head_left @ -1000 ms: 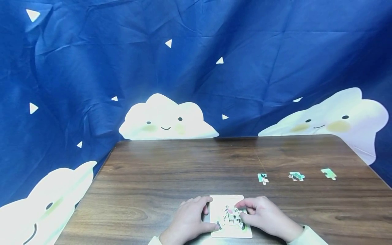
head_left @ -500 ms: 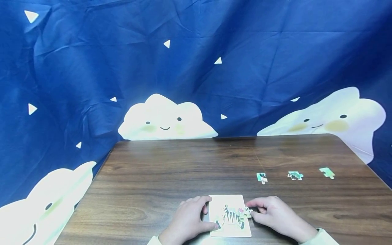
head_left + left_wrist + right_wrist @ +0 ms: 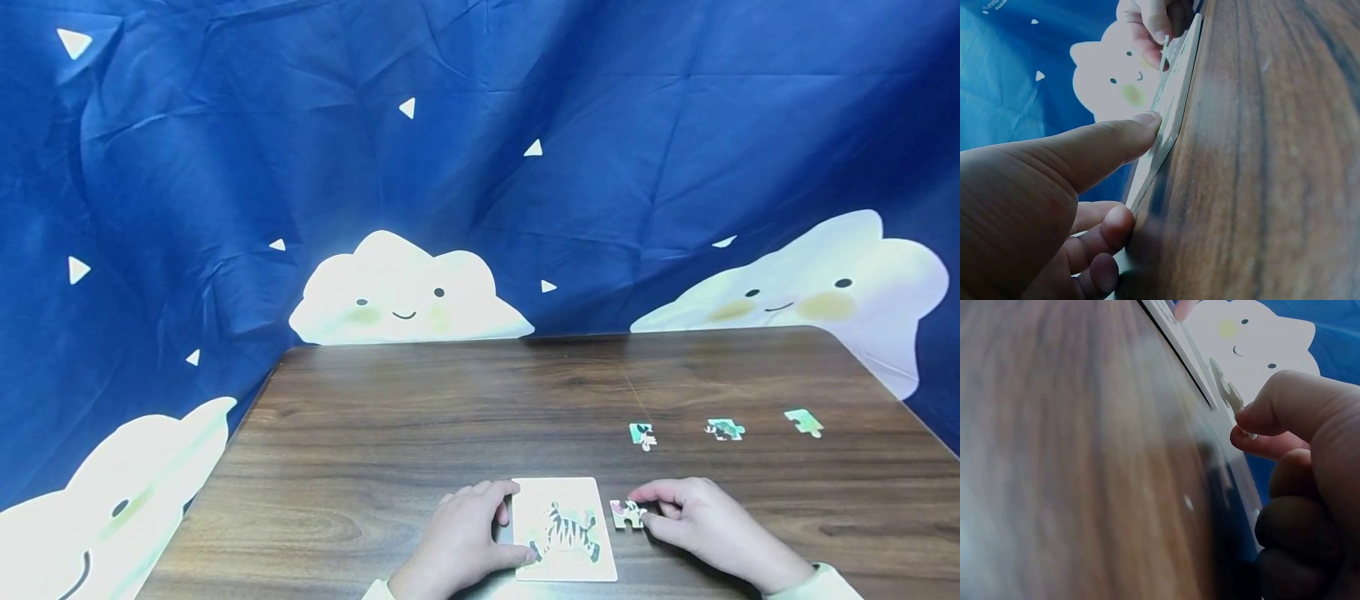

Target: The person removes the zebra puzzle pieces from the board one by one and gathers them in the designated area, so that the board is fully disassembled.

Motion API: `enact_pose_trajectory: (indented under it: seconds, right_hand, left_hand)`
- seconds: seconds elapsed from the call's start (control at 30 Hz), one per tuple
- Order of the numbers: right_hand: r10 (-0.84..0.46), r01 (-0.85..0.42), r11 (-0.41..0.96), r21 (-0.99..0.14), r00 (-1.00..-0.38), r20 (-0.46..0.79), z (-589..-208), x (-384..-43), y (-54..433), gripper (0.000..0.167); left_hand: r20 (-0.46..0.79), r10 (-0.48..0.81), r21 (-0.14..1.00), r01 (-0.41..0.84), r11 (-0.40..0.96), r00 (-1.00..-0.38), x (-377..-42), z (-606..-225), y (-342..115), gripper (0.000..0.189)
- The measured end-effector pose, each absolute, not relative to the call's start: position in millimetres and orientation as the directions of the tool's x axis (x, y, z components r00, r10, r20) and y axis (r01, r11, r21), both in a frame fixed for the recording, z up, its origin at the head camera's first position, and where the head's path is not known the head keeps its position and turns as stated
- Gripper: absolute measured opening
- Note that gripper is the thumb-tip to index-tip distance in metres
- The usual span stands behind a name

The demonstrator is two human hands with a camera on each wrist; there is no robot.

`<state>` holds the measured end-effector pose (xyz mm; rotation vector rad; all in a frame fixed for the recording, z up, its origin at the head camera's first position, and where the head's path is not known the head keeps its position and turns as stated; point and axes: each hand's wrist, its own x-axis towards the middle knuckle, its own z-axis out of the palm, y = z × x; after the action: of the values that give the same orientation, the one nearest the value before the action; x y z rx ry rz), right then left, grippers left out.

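Observation:
A white square puzzle board (image 3: 551,490) with a striped zebra picture lies near the table's front edge in the head view. My left hand (image 3: 467,533) holds its left side, thumb on the top face and the index finger at the far left corner. Just right of the board, my right hand (image 3: 701,525) pinches a puzzle piece (image 3: 626,514) with pink and black-striped print between thumb and index finger. In the right wrist view that piece (image 3: 1225,387) is tilted up off the table, seen nearly edge-on. The left wrist view shows my left thumb (image 3: 1129,134) pressing on the board.
Three loose puzzle pieces lie in a row farther back on the right: a green and striped one (image 3: 642,436), a teal one (image 3: 725,429) and a light green one (image 3: 804,422). The wooden table (image 3: 420,408) ends at a blue curtain (image 3: 465,167) with white clouds.
My right hand has moved the pinched puzzle piece rightward, from over the zebra picture to beside the board. My left hand has stayed on the board.

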<state>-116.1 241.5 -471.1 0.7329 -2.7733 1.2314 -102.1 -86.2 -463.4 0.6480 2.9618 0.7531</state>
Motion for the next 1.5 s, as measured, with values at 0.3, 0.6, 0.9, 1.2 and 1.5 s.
enact_pose_trajectory:
  seconds: [0.3,0.6,0.9,1.2,1.5]
  right_hand:
    - [-0.415,-0.401,0.555,-0.729,-0.893,0.175,-471,-118,252,0.027]
    - [-0.399,-0.415,0.600,-0.684,-0.896,0.194,-470,-120,258,0.028]
    - [-0.364,-0.404,0.643,-0.651,-0.909,0.204,-471,-123,268,0.027]
    - [-0.273,-0.311,0.727,-0.612,-0.949,0.158,-470,-128,276,0.028]
    - [-0.257,-0.275,0.733,-0.623,-0.959,0.120,-469,-129,276,0.028]
  left_hand:
    - [0.074,0.399,0.477,0.384,0.791,-0.914,-101,-461,-85,0.073]
    - [0.064,0.397,0.485,0.376,0.789,-0.916,-101,-461,-85,0.073]
    - [0.060,0.393,0.481,0.371,0.794,-0.918,-101,-462,-84,0.071]
    - [0.082,0.400,0.468,0.390,0.793,-0.913,-101,-462,-85,0.071]
    - [0.084,0.394,0.466,0.385,0.796,-0.915,-102,-461,-87,0.071]
